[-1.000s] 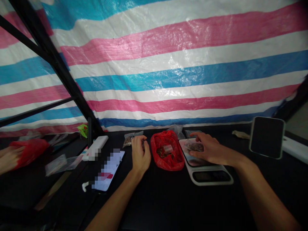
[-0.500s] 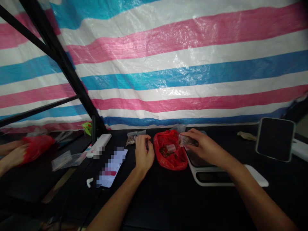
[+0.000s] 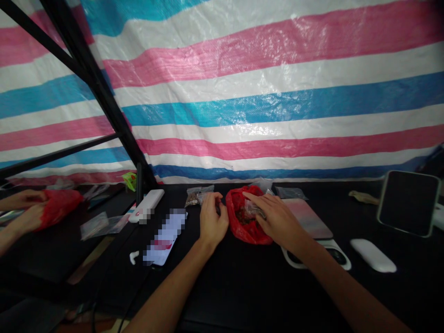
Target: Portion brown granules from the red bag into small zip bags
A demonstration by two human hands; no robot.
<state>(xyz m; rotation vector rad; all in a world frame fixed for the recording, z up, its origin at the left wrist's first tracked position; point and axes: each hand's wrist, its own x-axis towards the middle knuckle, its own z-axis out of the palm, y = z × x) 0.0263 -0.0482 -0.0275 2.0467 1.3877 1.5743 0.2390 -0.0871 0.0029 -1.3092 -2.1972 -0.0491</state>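
Note:
My right hand (image 3: 277, 217) reaches over a red plastic bag (image 3: 251, 236) that stands open on the black table. Between its thumb and fingers is a small clear plastic bag (image 3: 255, 210) with something brown in it, partly covered by the fingers. Brown bits (image 3: 241, 215) lie inside the red bag; I cannot make out what they are. Left of the red bag rests my left hand (image 3: 213, 219), half curled, thumb apart from the fingers and no held thing visible. Just behind its fingertips lies another small clear bag (image 3: 192, 198) with brownish contents.
A white scale (image 3: 308, 217) stands under my right forearm, with a white mouse-shaped object (image 3: 373, 255) beside it. A lit phone (image 3: 165, 238), a white earbud (image 3: 133, 257) and a white power bank (image 3: 147, 205) lie left. Another person's hands (image 3: 26, 217) work at a red bag (image 3: 60, 208).
My right hand has moved left and down, bringing the small clear bag from the scale's side into the red bag's opening. My left hand stays beside the red bag. The view has shifted slightly.

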